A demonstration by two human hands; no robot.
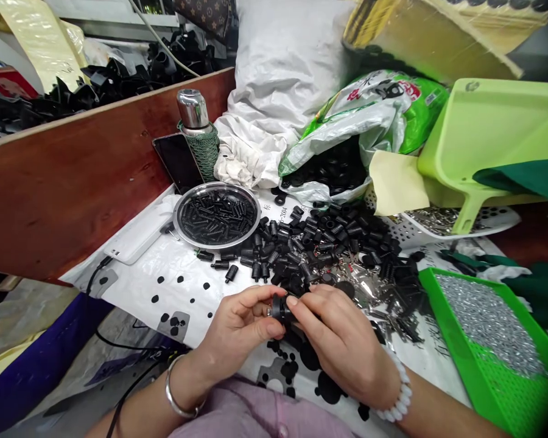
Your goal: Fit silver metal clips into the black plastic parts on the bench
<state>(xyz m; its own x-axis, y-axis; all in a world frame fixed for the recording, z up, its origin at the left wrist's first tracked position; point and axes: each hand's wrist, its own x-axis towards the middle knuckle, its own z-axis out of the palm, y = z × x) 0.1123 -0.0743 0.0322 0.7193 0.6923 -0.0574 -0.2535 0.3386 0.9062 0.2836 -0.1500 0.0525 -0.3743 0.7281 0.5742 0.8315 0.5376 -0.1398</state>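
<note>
My left hand (240, 325) and my right hand (338, 340) meet low in the middle of the head view. Together they pinch a small black plastic part (281, 307) with a bit of metal showing at its left end. Both hands have their fingers closed on it. Just beyond my fingers lies a heap of black plastic parts (319, 243) on the white table sheet (164, 274). A round metal dish (217, 215) full of small black springs or screws stands left of the heap.
A green tray (488, 340) of tiny silver pieces is at the right. Behind it are a light-green scoop (488, 134), a bag of black rings (338, 164), a white sack (283, 79), a flask (196, 131), a phone (178, 161) and a wooden board (73, 182).
</note>
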